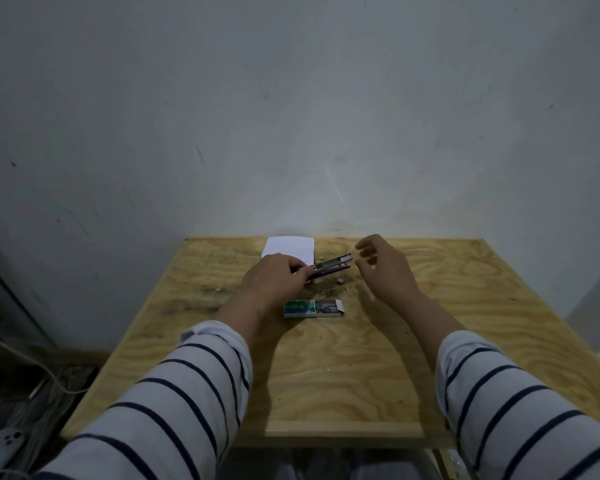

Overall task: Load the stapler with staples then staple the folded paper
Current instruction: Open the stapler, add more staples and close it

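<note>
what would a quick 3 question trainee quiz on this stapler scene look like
1. Which hand holds the stapler?
2. True or false: the staple box is shut.
3. The folded paper lies: A) at the table's far edge, B) under the box, C) in the right hand.

Key:
1. The left hand; the right hand's fingers hover near the stapler's front end.
2. False; its tray is slid out to the right.
3. A, on the plywood table.
</note>
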`<state>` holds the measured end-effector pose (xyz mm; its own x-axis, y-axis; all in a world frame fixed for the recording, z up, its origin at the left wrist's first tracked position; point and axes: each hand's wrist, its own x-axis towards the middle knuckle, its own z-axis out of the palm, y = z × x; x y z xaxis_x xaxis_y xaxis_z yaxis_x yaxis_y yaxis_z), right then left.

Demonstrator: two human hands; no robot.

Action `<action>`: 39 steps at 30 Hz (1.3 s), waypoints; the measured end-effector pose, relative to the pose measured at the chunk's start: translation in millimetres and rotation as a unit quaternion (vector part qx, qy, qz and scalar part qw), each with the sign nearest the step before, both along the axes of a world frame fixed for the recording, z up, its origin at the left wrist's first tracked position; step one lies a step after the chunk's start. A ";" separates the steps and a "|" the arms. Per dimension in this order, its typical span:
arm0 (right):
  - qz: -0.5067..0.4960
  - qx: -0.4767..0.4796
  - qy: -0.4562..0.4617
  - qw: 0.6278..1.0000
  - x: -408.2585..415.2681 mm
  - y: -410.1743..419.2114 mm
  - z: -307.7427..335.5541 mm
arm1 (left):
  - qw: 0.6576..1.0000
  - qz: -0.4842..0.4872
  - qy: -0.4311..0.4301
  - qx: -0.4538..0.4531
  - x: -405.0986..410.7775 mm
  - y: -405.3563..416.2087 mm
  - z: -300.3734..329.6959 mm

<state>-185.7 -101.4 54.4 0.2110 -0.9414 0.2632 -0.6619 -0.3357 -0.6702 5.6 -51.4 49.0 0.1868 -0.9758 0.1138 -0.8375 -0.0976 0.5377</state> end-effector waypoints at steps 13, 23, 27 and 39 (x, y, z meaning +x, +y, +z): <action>-0.018 0.269 -0.424 0.865 15.4 0.4 1.9 | 0.992 -0.120 -0.016 -0.018 -0.4 1.0 7.3; -0.020 0.122 -0.326 0.937 22.4 -2.6 11.2 | 0.933 -0.060 -0.332 -0.122 -11.9 -1.9 36.1; -0.022 0.084 -0.284 0.955 26.1 -1.9 20.6 | 0.918 -0.064 -0.365 -0.140 -18.8 0.5 42.2; -0.042 0.091 -0.278 0.955 26.0 0.8 19.6 | 0.959 -0.080 -0.253 -0.105 -23.4 -2.8 56.5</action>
